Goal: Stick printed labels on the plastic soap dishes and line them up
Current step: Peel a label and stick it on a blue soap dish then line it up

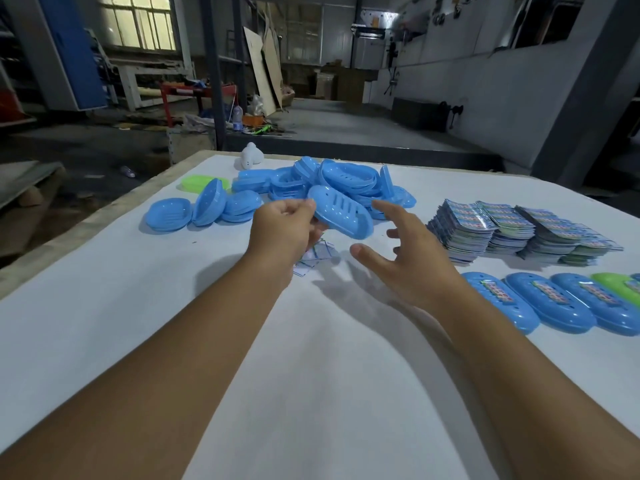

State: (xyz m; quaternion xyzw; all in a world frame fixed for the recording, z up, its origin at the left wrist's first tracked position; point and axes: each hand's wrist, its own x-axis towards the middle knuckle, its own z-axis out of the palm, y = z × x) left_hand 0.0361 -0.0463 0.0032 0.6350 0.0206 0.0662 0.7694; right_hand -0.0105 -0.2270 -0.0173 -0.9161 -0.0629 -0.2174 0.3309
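My left hand (pixel 282 230) pinches one end of a blue oval soap dish (pixel 341 211) and holds it tilted above the white table (pixel 173 306). My right hand (pixel 408 258) hovers just right of the dish with fingers spread and holds nothing. A heap of unlabelled blue dishes (pixel 311 183) lies behind. Stacks of printed labels (pixel 519 230) sit to the right. A row of labelled dishes (pixel 568 303), blue with a green one (pixel 620 287), lines the right edge. Loose label backing scraps (pixel 313 256) lie under my left hand.
A green dish (pixel 194 183) and a white dish (pixel 250 157) lie at the far left of the heap. The table's wooden edge (pixel 86 223) runs along the left. Beyond it is a workshop floor with shelving and clutter.
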